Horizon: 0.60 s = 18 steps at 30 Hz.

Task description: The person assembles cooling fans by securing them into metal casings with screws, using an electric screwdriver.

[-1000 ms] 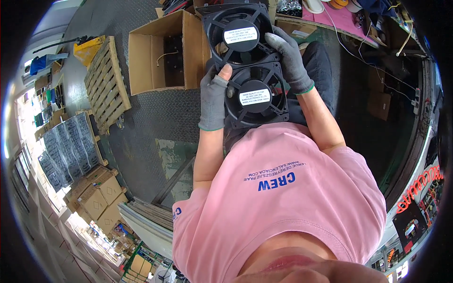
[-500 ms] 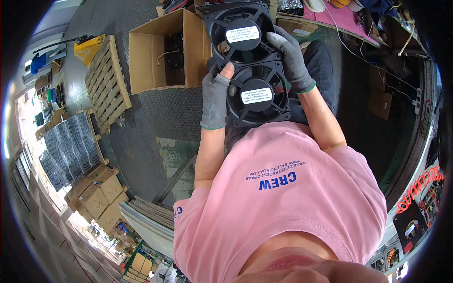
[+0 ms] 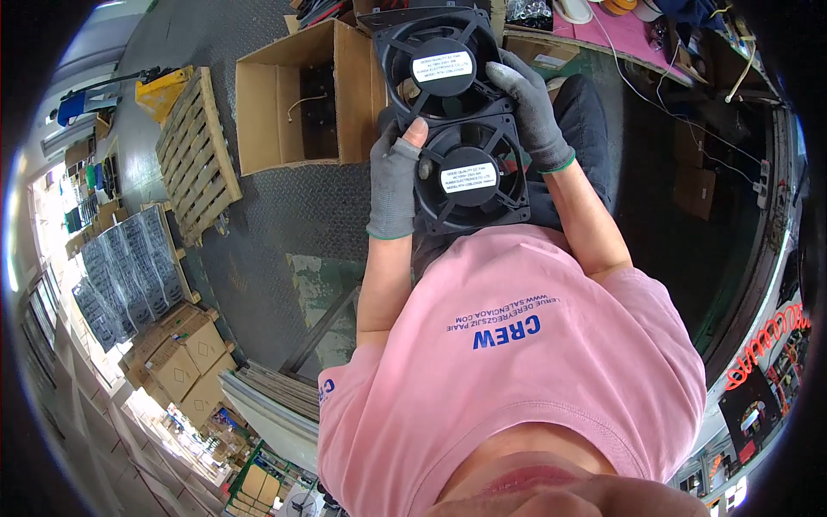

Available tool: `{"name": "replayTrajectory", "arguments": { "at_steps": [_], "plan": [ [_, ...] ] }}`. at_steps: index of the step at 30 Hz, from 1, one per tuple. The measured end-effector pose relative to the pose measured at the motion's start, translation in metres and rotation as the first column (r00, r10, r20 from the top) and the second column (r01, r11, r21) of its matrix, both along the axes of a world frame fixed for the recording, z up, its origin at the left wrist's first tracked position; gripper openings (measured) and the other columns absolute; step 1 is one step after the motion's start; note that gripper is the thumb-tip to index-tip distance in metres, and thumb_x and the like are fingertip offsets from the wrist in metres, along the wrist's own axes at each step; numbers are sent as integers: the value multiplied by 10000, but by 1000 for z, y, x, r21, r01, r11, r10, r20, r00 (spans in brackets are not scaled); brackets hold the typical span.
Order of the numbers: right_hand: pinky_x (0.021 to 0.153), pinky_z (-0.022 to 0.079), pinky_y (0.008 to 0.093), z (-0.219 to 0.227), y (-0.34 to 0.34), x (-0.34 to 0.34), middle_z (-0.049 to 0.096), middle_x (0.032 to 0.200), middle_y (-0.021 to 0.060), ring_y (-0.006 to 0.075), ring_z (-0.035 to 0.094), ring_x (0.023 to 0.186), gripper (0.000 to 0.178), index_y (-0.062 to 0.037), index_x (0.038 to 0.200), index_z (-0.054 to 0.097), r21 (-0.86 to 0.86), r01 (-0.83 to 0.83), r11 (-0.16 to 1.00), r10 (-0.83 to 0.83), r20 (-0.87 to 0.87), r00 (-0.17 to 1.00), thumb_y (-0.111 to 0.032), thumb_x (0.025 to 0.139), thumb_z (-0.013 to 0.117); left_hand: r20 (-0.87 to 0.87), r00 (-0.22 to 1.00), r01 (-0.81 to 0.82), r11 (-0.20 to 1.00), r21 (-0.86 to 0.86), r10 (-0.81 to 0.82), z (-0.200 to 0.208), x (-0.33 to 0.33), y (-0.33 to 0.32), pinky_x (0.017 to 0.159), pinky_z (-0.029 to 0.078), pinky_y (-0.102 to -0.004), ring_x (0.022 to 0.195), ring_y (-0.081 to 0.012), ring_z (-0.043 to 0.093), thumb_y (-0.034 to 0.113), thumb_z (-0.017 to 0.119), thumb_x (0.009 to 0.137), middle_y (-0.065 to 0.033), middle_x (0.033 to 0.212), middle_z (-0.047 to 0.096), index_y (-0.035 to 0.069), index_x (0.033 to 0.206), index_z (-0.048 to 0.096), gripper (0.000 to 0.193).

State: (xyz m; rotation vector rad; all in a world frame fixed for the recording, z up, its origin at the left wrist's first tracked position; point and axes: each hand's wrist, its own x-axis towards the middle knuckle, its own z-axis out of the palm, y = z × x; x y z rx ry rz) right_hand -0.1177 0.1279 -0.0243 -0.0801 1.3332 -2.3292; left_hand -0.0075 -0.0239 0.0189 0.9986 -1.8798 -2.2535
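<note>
Two black axial fans sit edge to edge at the top centre of the frame: an upper axial fan (image 3: 443,72) and a lower axial fan (image 3: 469,177), each with a white label on its hub. The gloved left hand (image 3: 394,177) grips the lower one near its upper left corner, thumb bare at the tip. The gloved right hand (image 3: 534,116) clasps the upper one's right edge, its far fingers hidden. An open cardboard box (image 3: 269,112) and a wooden pallet (image 3: 196,155) stand at upper left; a pink surface (image 3: 603,33) shows at upper right.
</note>
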Motion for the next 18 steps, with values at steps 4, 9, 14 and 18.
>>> {"name": "replayTrajectory", "arguments": {
  "at_steps": [4, 9, 14, 18],
  "plan": [
    [837, 453, 228, 0, 0, 0, 594, 1088, 82, 117, 565, 937, 427, 29, 1236, 506, -13, -8, 1000, 8, -10, 1000, -173, 864, 560, 16, 1000, 17, 999, 39, -18, -4, 1, -2, 774, 442, -258, 847, -148, 564, 368, 681, 796, -60, 946, 614, -1, 1066, 613, 463],
    [845, 449, 230, -1, 1, 0, 594, 1089, 83, 118, 562, 946, 427, 31, 1234, 508, -10, -9, 1000, 9, -9, 1000, -179, 866, 560, -27, 1000, 1, 1000, 15, -1, -10, 1, -3, 753, 445, -259, 837, -138, 558, 363, 680, 798, -60, 945, 614, 1, 1058, 617, 450],
    [853, 442, 229, -1, 1, -1, 594, 1088, 82, 116, 557, 954, 427, 29, 1235, 507, -2, -15, 1000, 15, -27, 1000, -184, 869, 554, -15, 1000, 10, 999, 34, -9, -8, 2, -3, 726, 445, -255, 814, -133, 557, 369, 676, 801, -60, 926, 614, -4, 1050, 615, 453],
    [852, 440, 227, 2, 1, 0, 593, 1090, 82, 115, 555, 950, 424, 31, 1234, 507, 1, -19, 1000, 19, -22, 1000, -183, 871, 548, -27, 1000, 1, 1000, 24, 0, -8, 1, -1, 633, 425, -231, 721, -101, 533, 379, 673, 803, -27, 838, 605, 9, 1033, 622, 438]
  ]
}}
